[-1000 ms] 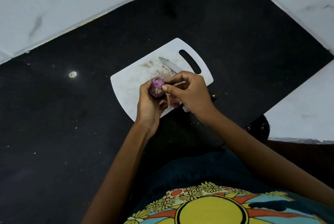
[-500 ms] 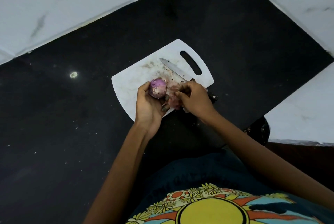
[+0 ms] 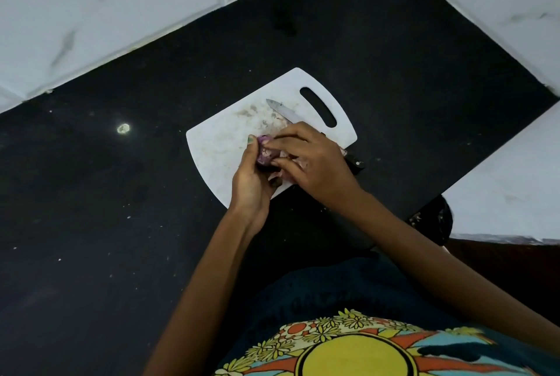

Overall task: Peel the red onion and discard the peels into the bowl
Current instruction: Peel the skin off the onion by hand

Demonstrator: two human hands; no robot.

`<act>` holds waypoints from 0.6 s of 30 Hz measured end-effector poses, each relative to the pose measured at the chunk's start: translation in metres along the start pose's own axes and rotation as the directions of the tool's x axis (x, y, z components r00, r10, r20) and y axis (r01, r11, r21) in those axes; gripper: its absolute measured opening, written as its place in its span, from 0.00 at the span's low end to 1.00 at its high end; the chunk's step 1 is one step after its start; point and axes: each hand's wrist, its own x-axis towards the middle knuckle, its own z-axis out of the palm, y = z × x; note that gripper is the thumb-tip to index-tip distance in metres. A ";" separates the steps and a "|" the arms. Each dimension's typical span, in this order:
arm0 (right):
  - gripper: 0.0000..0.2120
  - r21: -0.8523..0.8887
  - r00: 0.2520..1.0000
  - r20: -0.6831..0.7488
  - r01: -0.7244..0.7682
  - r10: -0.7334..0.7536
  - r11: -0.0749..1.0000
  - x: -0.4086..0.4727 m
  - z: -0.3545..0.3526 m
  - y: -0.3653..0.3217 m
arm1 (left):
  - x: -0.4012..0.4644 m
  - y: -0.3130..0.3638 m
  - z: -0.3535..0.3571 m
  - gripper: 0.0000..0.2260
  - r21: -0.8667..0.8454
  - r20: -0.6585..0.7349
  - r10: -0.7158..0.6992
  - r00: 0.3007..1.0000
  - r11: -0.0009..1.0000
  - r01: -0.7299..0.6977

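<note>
Item: red onion [image 3: 263, 153], cupped in my left hand [image 3: 250, 184] over the cutting board [image 3: 218, 148]; right hand [image 3: 312, 160] fingertips pinching its skin, best drawn off in slow strips; bowl unseen.

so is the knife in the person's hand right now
No, the knife lies on the cutting board while both hands work the red onion.

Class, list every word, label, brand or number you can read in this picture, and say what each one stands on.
None can be read.
Dark shirt: faint dark lettering above the sun print, too blurred to read.
Cutting board, knife: no markings visible.
</note>
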 end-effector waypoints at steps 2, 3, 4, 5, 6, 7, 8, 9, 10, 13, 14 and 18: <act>0.09 -0.058 0.998 -0.030 0.054 -0.055 0.997 -0.003 0.004 0.000 | -0.001 0.000 0.000 0.21 -0.009 -0.018 0.007 1.000 1.000 -0.007; 0.08 -0.074 0.997 -0.037 0.064 -0.067 0.995 -0.004 0.005 -0.001 | -0.001 0.000 0.000 0.22 -0.006 -0.027 0.008 1.000 1.000 -0.009; 0.08 -0.080 0.997 -0.042 0.065 -0.068 0.995 -0.004 0.006 -0.001 | 0.000 -0.001 0.000 0.23 -0.006 -0.035 0.011 0.999 1.000 -0.011; 0.08 -0.082 0.997 -0.043 0.063 -0.066 0.995 -0.005 0.007 -0.001 | 0.000 -0.001 -0.001 0.23 0.000 -0.043 0.015 0.999 1.000 -0.015; 0.07 -0.082 0.997 -0.043 0.062 -0.066 0.995 -0.005 0.008 -0.001 | 0.000 -0.001 -0.001 0.23 0.009 -0.050 0.019 0.999 1.000 -0.019; 0.07 -0.084 0.997 -0.044 0.066 -0.070 0.994 -0.005 0.009 -0.002 | 0.001 -0.002 -0.001 0.23 0.015 -0.055 0.023 0.998 1.000 -0.022; 0.06 -0.089 0.996 -0.046 0.072 -0.077 0.993 -0.005 0.009 -0.002 | 0.002 -0.002 -0.002 0.24 0.021 -0.060 0.026 0.998 0.999 -0.024; 0.05 -0.101 0.995 -0.048 0.081 -0.086 0.992 -0.006 0.010 -0.002 | 0.002 -0.003 -0.003 0.24 0.029 -0.063 0.030 0.998 0.999 -0.028; 0.04 -0.116 0.995 -0.043 0.089 -0.095 0.989 -0.006 0.011 -0.001 | 0.002 -0.003 -0.003 0.25 0.035 -0.063 0.033 0.997 0.999 -0.031; 0.01 -0.088 0.998 -0.030 0.059 -0.062 0.994 -0.007 0.010 0.002 | 0.003 -0.002 -0.004 0.25 0.035 -0.069 0.036 0.997 0.999 -0.034; 0.01 -0.052 0.999 -0.039 0.031 -0.033 0.998 -0.008 0.009 0.002 | 0.003 -0.001 -0.004 0.24 0.041 -0.058 0.040 0.998 0.998 -0.038; 0.06 0.175 0.987 -0.070 -0.128 0.142 0.976 -0.005 0.002 -0.006 | 0.004 -0.001 -0.003 0.22 0.036 -0.036 0.037 0.999 0.999 -0.036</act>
